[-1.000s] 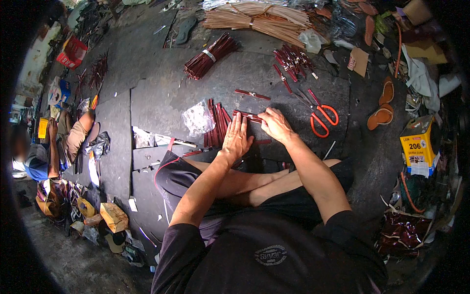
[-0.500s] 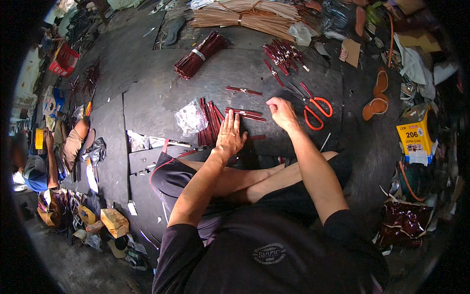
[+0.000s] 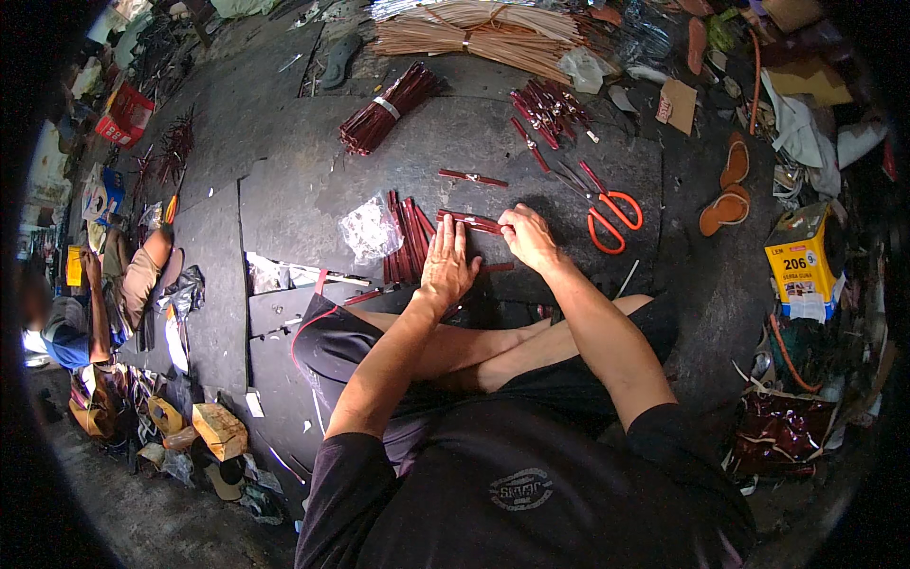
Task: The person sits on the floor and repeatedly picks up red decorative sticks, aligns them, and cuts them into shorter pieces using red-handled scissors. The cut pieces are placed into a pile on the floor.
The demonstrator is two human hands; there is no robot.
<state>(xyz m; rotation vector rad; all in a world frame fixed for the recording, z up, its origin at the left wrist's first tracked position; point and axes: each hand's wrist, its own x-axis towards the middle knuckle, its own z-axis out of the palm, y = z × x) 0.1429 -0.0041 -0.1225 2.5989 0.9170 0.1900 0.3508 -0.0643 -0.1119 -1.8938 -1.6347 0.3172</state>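
A dark red strap [image 3: 480, 223] with a small shiny fitting lies crosswise on the dark floor board. My left hand [image 3: 445, 268] is flat, its fingertips pressing the strap's left part. At the right end my right hand [image 3: 531, 237] is closed, pinching the strap with thumb and fingers. Several dark red strips [image 3: 408, 232] lie left of my left hand, next to a clear plastic bag [image 3: 371, 229] with contents I cannot make out. A finished-looking strap [image 3: 472, 177] with a fitting lies farther off. Orange-handled scissors [image 3: 609, 223] rest open to the right.
Beyond lie a tied bundle of dark red strips [image 3: 389, 107], a heap of straps with fittings [image 3: 550, 109] and bundled tan strips [image 3: 474, 43]. Orange sandals [image 3: 728, 209] and a yellow can [image 3: 804, 266] stand right. Another person [image 3: 71, 327] sits at the far left.
My right hand has moved left and down onto the strap's right end and pinches it. The left hand stays flat in nearly the same place.
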